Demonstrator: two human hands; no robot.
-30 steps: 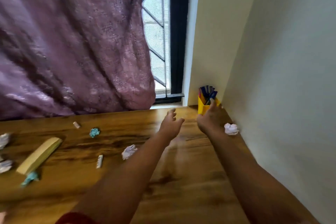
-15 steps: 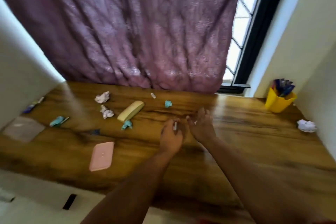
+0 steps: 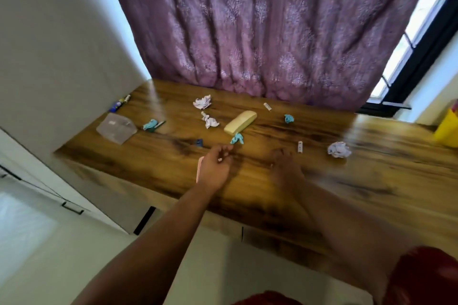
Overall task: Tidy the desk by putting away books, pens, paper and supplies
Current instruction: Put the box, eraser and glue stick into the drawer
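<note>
**Both hands over the near desk, clutter still ahead**

Nearest, the left hand (image 3: 215, 167) hung over the near part of the wooden desk (image 3: 371, 181), fingers loosely curled; a small pale speck showed at the fingertips, too small to say whether anything was pinched. A pink flat thing (image 3: 199, 168) peeked from under its left side. The right hand (image 3: 285, 166) was smeared by motion, so whether its fingers were apart or together could not be told.

Just beyond the right hand lay a small white stick (image 3: 300, 147), and to its right a crumpled white paper ball (image 3: 339, 149). A teal scrap (image 3: 237, 138) sat just past the left hand, touching or nearly touching a cream case (image 3: 240, 122).

Likely best: pinch the small stick endwise, then sweep the paper into a cupped palm rather than chase it.

The near desk edge was close under both forearms; bare wood lay to the right. Far right stood the yellow holder (image 3: 447, 129); the curtain (image 3: 272, 32) closed off the far edge.
</note>
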